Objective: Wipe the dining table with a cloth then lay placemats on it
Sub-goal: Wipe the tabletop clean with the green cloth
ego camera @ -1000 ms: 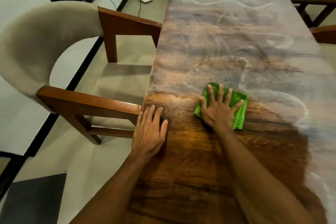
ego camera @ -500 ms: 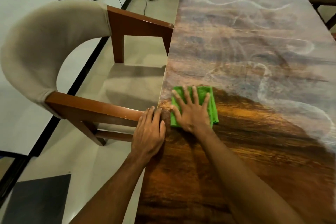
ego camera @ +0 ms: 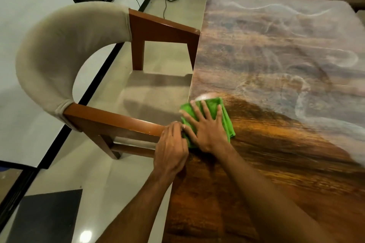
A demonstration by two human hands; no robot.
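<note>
One green cloth (ego camera: 226, 122) under flat R hand (ego camera: 207, 133), L hand (ego camera: 170, 150) beside.

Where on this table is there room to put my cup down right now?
The hazy far half of the table, from the green cloth to the far edge, is bare; so is the dark glossy stretch right of the right forearm. Crowded: the left edge, where right hand, cloth, left hand and chair armrest meet.
</note>
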